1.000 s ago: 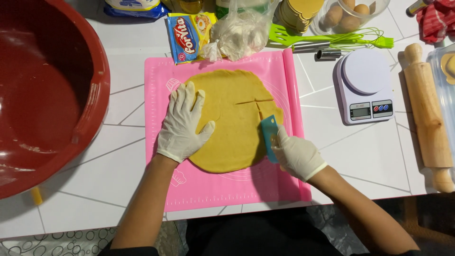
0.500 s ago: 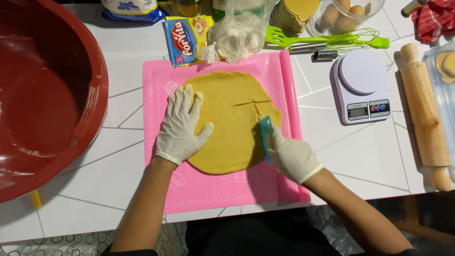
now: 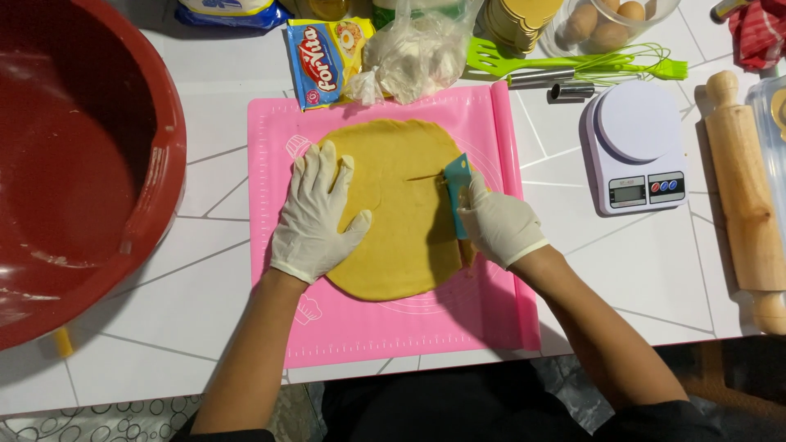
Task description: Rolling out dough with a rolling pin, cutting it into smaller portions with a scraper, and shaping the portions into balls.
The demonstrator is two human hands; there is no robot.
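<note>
A flat round sheet of yellow dough (image 3: 401,213) lies in the middle of a pink mat (image 3: 360,327) on the white tiled table (image 3: 622,278). Both hands wear white gloves.

The right hand (image 3: 495,221) sits at the 3 o'clock edge of the dough. It is closed around a small blue scraper (image 3: 456,190), with the fingers wrapped over its lower part. The scraper's long side runs from 6 o'clock up to 12 o'clock, leaning a little to the right at the top. Its top end touches the dough just where a thin cut line (image 3: 426,177) stops. That cut runs sideways, from the blade toward 9 o'clock, into the middle of the dough. So the dough lies to the left of the blade, and the right hand is the hand nearest the cut.

The left hand (image 3: 315,217) lies flat and open on the 9 o'clock side of the dough. Its fingers are spread and point to 12 o'clock. It holds nothing; it just presses on the dough and the mat.

A big red bowl (image 3: 82,164) stands well apart at 9 o'clock. A white kitchen scale (image 3: 634,147) and a wooden rolling pin (image 3: 749,196) lie at 3 o'clock.
</note>
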